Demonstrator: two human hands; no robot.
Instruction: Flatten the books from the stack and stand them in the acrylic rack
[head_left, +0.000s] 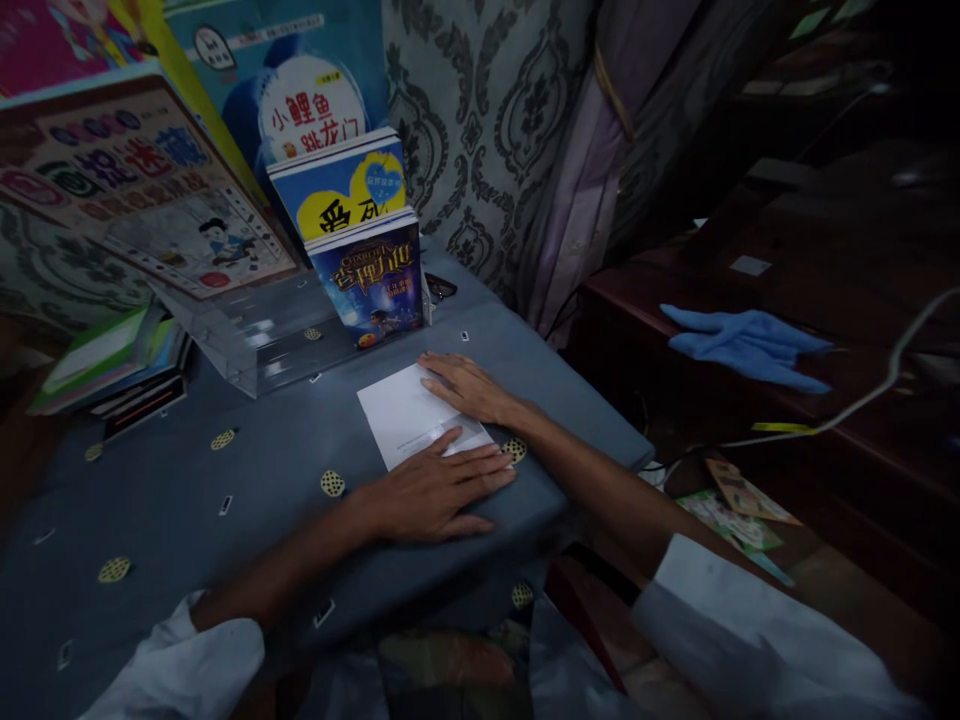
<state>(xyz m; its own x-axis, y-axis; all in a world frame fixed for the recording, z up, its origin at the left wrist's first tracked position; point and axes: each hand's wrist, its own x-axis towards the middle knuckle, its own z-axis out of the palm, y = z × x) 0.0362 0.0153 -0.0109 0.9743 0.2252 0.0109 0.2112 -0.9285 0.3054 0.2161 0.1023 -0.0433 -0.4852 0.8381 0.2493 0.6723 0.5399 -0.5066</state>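
Observation:
A white sheet of paper (401, 405) with a few small lines of print lies flat on the table with a blue-grey cloth (285, 520). Across its near edge rests my left hand (446, 487), palm down with the fingers stretched out to the right. My right hand (469, 388) lies flat over the sheet's far right side, its fingers pointing left. Neither hand grips anything. Just beyond the sheet stands a dark blue book (375, 285) with a gold title, upright in a clear acrylic stand (232, 360).
More books, such as a teal picture book (300, 60) and a brown-bordered book (150, 190), stand behind. Stacked books (112, 370) lie at the left. Glasses (441, 287) sit behind the stand. On a dark red surface at right are a blue cloth (750, 340) and a white cable (892, 370).

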